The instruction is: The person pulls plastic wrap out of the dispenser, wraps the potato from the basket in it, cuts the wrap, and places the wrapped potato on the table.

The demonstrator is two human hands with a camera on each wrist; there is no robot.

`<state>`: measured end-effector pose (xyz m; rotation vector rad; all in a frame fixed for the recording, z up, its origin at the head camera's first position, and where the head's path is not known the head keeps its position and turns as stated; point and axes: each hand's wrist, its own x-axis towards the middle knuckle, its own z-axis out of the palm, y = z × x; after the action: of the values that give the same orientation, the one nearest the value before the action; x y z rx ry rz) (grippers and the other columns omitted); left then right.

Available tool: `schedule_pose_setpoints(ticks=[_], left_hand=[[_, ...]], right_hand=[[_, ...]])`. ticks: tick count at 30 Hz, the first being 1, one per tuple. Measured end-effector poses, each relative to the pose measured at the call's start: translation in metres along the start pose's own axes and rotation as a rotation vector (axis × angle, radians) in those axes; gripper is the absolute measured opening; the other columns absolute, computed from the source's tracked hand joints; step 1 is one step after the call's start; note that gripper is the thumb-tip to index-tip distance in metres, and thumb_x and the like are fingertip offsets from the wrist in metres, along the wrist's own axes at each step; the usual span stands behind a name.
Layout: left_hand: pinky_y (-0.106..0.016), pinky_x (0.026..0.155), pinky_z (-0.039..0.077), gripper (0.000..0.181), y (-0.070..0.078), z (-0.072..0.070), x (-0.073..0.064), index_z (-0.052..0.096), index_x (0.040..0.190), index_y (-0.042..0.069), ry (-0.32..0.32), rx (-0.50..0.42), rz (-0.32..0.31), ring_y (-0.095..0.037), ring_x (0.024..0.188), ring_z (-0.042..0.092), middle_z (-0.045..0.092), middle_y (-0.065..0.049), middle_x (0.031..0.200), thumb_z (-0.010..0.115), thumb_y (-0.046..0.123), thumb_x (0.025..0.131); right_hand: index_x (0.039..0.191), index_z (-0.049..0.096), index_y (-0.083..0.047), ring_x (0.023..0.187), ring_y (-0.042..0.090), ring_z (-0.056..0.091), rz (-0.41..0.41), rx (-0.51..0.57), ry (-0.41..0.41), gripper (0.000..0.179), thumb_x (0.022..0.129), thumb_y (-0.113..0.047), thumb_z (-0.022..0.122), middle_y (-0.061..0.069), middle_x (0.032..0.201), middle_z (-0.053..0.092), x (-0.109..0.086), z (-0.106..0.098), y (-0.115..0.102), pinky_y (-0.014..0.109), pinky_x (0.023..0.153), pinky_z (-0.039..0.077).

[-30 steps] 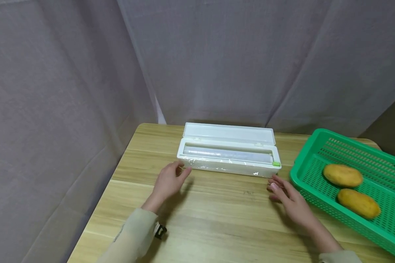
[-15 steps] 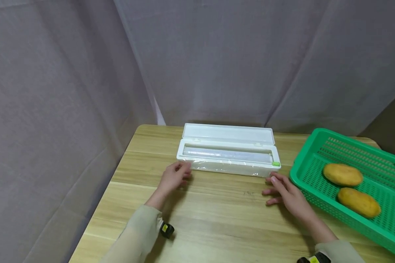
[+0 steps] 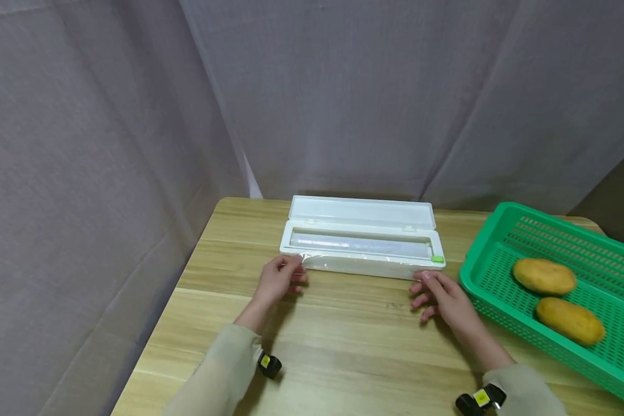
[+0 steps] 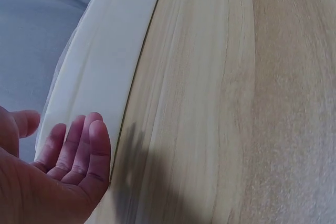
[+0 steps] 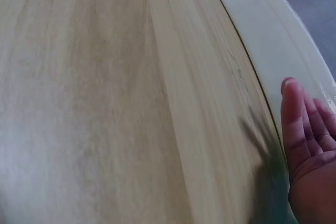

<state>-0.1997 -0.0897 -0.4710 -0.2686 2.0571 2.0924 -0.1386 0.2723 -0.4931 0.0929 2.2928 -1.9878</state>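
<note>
A white cling film dispenser (image 3: 361, 221) lies on the table, its lid tipped back and a roll visible inside. Clear cling film (image 3: 365, 256) comes over its front edge. At the left front corner my left hand (image 3: 278, 281) pinches the film between thumb and index finger, the other fingers spread below. My right hand (image 3: 449, 303) pinches the film near the right front corner in the same way. In the left wrist view, several fingers of the left hand (image 4: 65, 169) stand beside the box's front wall. The right wrist view shows the right hand (image 5: 310, 150), its thumb out of frame.
A green slotted basket (image 3: 491, 231) stands on the right with two yellow oval fruits, possibly mangoes (image 3: 545, 276), inside. A light green slider (image 3: 437, 259) sits at the dispenser's right end. Grey curtains (image 3: 343, 104) hang behind and left of the wooden table (image 3: 364, 352).
The left thumb and index finger have come together at the film. My right hand has moved slightly left and up to the front edge. The film on the box's front now looks smoother.
</note>
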Motion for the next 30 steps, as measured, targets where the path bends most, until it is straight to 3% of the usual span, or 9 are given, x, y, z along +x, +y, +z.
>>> schedule_pose_setpoints(ticks=[4,9,14,21,30], left_hand=[[-0.03,0.063,0.061,0.021,-0.001,0.002,0.0,0.062,0.1,0.004,-0.005,-0.03,0.005,-0.018,0.079,0.074,0.076,-0.02,0.104,0.065,0.023,0.108],[-0.025,0.06,0.055,0.017,0.002,0.005,-0.001,0.064,0.104,0.005,-0.023,-0.02,0.019,-0.018,0.077,0.074,0.077,-0.017,0.102,0.061,0.021,0.109],[-0.022,0.056,0.05,0.019,0.009,0.006,0.001,0.062,0.1,0.006,-0.012,-0.03,0.055,-0.015,0.071,0.073,0.078,-0.011,0.093,0.06,0.022,0.109],[-0.022,0.056,0.048,0.017,0.022,0.002,0.003,0.061,0.102,0.007,-0.005,-0.058,0.065,-0.012,0.069,0.072,0.076,-0.004,0.089,0.059,0.022,0.11],[-0.022,0.061,0.052,0.017,0.037,0.0,0.008,0.061,0.11,0.004,-0.022,-0.087,0.067,-0.012,0.076,0.075,0.078,-0.003,0.094,0.058,0.021,0.11]], right_hand=[[0.135,0.054,0.007,0.08,0.016,0.072,-0.003,0.028,0.019,0.051,0.116,-0.039,0.042,0.001,0.099,0.072,-0.001,0.002,0.0,0.037,0.06,0.063],[0.125,0.058,0.007,0.075,0.015,0.072,-0.03,0.103,0.052,0.046,0.116,-0.036,0.046,0.0,0.093,0.073,-0.005,0.006,-0.002,0.035,0.059,0.063],[0.124,0.059,0.007,0.072,0.015,0.071,-0.05,0.161,0.081,0.046,0.115,-0.037,0.048,0.0,0.091,0.072,-0.004,0.013,-0.009,0.031,0.056,0.061],[0.118,0.064,-0.009,0.066,0.011,0.066,-0.027,0.314,0.111,0.033,0.116,-0.036,0.045,-0.002,0.088,0.071,0.0,0.025,-0.019,0.023,0.05,0.053],[0.125,0.061,-0.012,0.064,0.01,0.06,-0.021,0.505,0.12,0.032,0.116,-0.037,0.043,-0.003,0.086,0.067,0.006,0.038,-0.034,0.02,0.051,0.049]])
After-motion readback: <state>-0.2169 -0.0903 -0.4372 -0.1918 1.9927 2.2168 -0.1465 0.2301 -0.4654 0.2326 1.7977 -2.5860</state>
